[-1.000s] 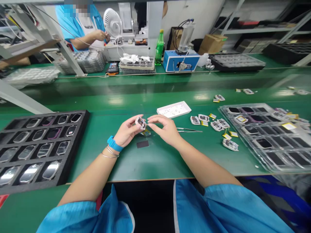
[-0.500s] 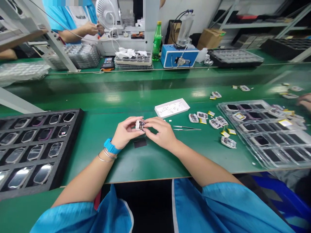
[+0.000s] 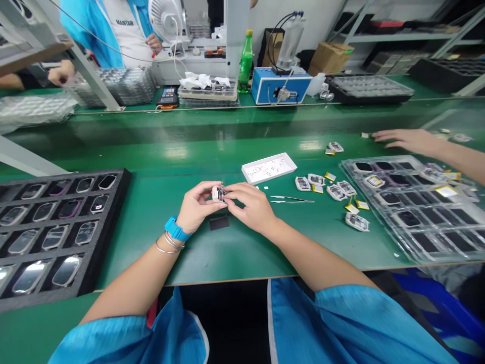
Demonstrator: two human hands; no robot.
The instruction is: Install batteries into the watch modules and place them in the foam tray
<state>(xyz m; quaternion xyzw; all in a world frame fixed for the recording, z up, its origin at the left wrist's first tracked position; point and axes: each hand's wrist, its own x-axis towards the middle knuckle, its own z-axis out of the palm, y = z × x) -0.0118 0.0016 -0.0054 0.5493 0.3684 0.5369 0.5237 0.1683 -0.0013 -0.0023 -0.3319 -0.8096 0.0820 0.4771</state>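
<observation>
white casing (image 3: 218, 194) held by us above the green counter (image 3: 242, 255): our left hand (image 3: 194, 206) is closed on its left side; our right hand (image 3: 253, 206) has fingers bent narrow at its right edge, grip there we cannot tell. we note tweezers (image 3: 291, 201) on the right, a white tray (image 3: 273, 175) beyond.

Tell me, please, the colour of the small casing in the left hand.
The casing is white, with dark parts inside; the head view shows it best.
</observation>
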